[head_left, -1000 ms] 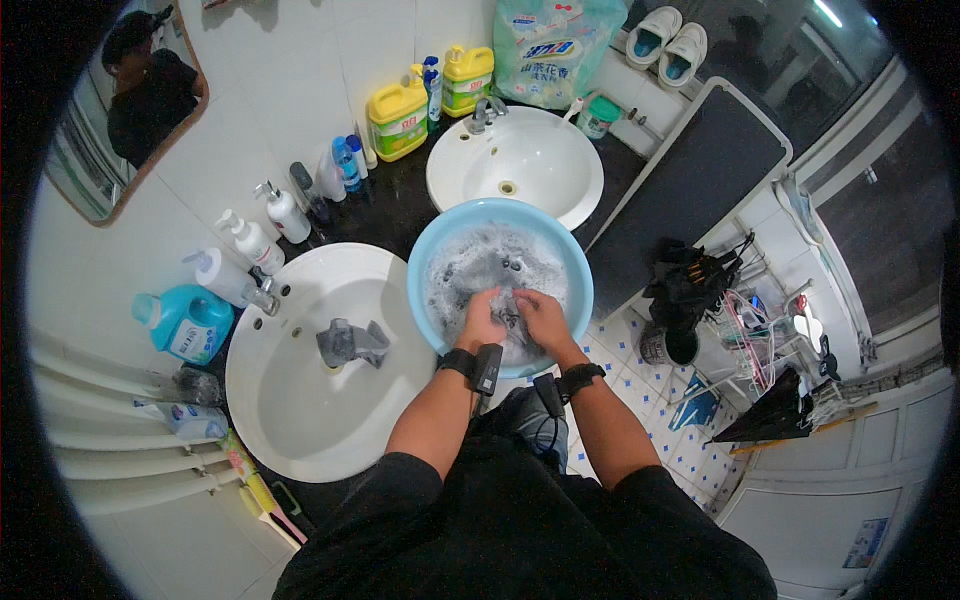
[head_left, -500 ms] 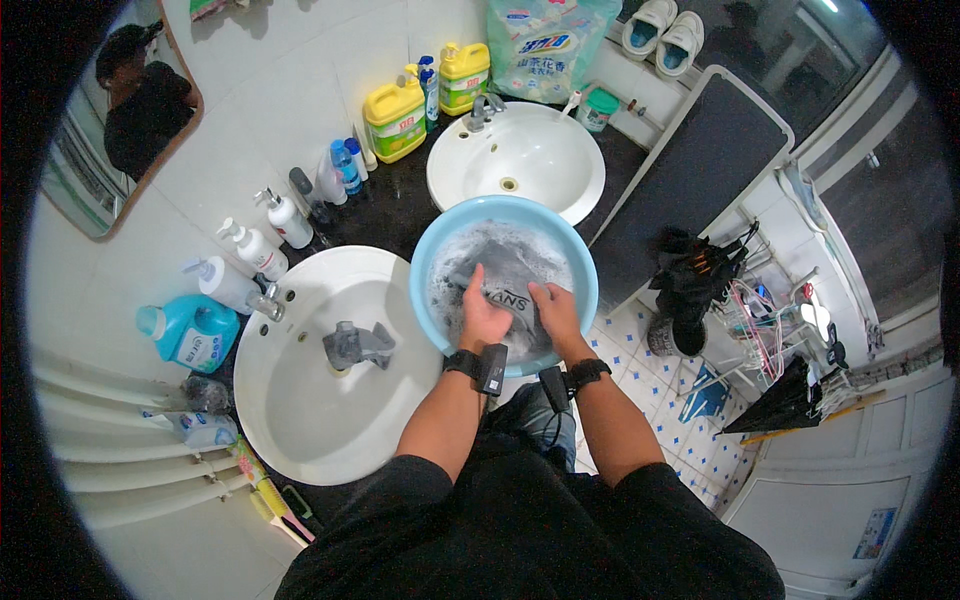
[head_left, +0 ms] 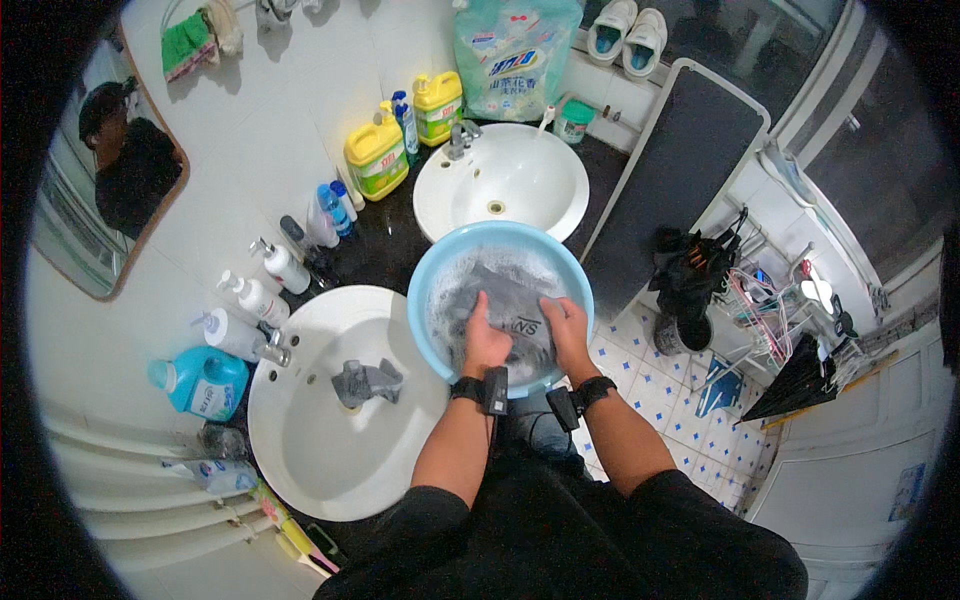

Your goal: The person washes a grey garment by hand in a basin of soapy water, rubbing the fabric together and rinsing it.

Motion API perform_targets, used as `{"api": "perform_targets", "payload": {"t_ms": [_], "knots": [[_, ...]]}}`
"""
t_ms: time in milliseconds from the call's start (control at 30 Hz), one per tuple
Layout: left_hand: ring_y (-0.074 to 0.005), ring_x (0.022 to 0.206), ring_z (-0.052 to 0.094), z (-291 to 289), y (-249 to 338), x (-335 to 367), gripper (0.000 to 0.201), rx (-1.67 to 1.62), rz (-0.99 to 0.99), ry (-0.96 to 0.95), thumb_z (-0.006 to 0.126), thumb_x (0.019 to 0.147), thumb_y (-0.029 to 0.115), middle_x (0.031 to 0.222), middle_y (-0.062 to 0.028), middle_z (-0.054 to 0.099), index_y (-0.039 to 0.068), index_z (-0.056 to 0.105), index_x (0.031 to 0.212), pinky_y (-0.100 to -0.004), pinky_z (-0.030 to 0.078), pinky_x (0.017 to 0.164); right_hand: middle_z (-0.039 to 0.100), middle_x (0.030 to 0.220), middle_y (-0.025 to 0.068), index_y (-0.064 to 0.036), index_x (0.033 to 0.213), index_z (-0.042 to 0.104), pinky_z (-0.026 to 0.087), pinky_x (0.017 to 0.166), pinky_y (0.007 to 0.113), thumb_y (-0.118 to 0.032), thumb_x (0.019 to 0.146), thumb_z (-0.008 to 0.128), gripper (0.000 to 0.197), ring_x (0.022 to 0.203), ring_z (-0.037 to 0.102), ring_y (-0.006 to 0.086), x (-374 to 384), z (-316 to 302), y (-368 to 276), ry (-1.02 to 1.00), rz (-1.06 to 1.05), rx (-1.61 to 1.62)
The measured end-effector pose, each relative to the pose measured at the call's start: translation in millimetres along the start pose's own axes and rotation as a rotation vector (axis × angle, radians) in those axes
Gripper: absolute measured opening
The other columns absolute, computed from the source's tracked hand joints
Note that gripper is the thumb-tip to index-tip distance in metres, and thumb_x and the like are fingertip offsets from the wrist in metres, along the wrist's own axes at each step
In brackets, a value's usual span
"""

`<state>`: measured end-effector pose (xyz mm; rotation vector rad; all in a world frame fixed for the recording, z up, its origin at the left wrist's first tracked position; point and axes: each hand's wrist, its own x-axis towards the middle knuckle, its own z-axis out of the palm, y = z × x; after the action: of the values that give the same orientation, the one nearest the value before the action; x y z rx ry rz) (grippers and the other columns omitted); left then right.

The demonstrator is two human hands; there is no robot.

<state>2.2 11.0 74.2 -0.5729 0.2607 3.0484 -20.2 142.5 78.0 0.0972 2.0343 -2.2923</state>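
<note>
Head view, sole camera: a gray cloth [head_left: 508, 296] lies spread inside a light-blue basin [head_left: 419, 310], with white suds [head_left: 450, 284] around and on it. Left hand [head_left: 487, 345]: thumb extended flat along the upper face of the cloth, pointing away from the body; the remaining fingers pass beneath the fabric, so the cloth is held between thumb and fingers; tightness of grip cannot be told. Right hand [head_left: 568, 338]: thumb laid on the opposite side of the cloth, fingers curled round that edge and partly hidden; fabric held here too, finger gap small. Dark printed lettering shows on the cloth between the hands. Compared with the frame 1.0 s earlier: the hands are then close together, the cloth bunched and largely covered by foam; now the hands stand apart and a broad, flatter panel is exposed. Compared with 0.5 s earlier: more of the panel is bare of foam, and the lettering sits partly turned under. Viewpoint is also shifted, bringing more of the hanging green cloth [head_left: 188, 48] into the upper left. Unchanged: a second gray cloth piece [head_left: 367, 382] lies crumpled near the drain of the left sink [head_left: 300, 450]. Basin appears just beside this sink and overlaps the near edge of the far sink [head_left: 545, 165] in view; contact cannot be told.
</note>
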Motion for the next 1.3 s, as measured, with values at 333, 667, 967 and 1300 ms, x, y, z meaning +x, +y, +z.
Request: {"api": "perform_targets", "payload": {"t_ms": [333,667,967,1300], "knots": [[-0.0199,0.105,0.049,-11,-8,11,0.038,0.363,-0.039,0.156,0.054,0.089,0.034,0.117,-0.0048,0.053,0.007,0.053,0.116,-0.037,0.039,0.092,0.061,0.088,0.0256,-0.01,0.117,0.048,0.047,0.072,0.047,-0.027,0.084,0.054,0.037,0.082,0.059,0.0414,-2,44,-27,-0.171,-0.357,-0.917],[-0.0208,0.116,0.041,-14,-8,10,0.047,0.12,-0.19,-0.01,0.051,0.091,0.032,0.127,-0.0053,0.044,0.01,0.038,0.13,-0.0375,0.035,0.097,0.061,0.077,0.0254,-0.0082,0.131,0.031,0.045,0.064,0.051,-0.018,0.085,0.048,0.05,0.071,0.06,0.0403,14,44,-47,-0.392,-0.48,-1.159],[-0.0192,0.109,0.048,-24,-12,12,0.04,0.119,-0.163,-0.106,0.048,0.092,0.035,0.12,-0.0037,0.052,0.009,0.048,0.122,-0.0349,0.038,0.093,0.062,0.078,0.0222,-0.0109,0.13,0.033,0.046,0.063,0.05,-0.014,0.08,0.052,0.054,0.07,0.059,0.039,23,39,-47,-0.323,-0.4,-1.18],[-0.0185,0.111,0.045,-26,-19,12,0.048,0.21,-0.119,0.043,0.049,0.091,0.035,0.123,-0.0066,0.047,0.006,0.039,0.128,-0.0351,0.035,0.097,0.061,0.077,0.0228,-0.0062,0.127,0.039,0.046,0.066,0.05,-0.016,0.082,0.051,0.048,0.068,0.058,0.0419,36,36,-49,-0.106,-0.179,-1.127]]}}
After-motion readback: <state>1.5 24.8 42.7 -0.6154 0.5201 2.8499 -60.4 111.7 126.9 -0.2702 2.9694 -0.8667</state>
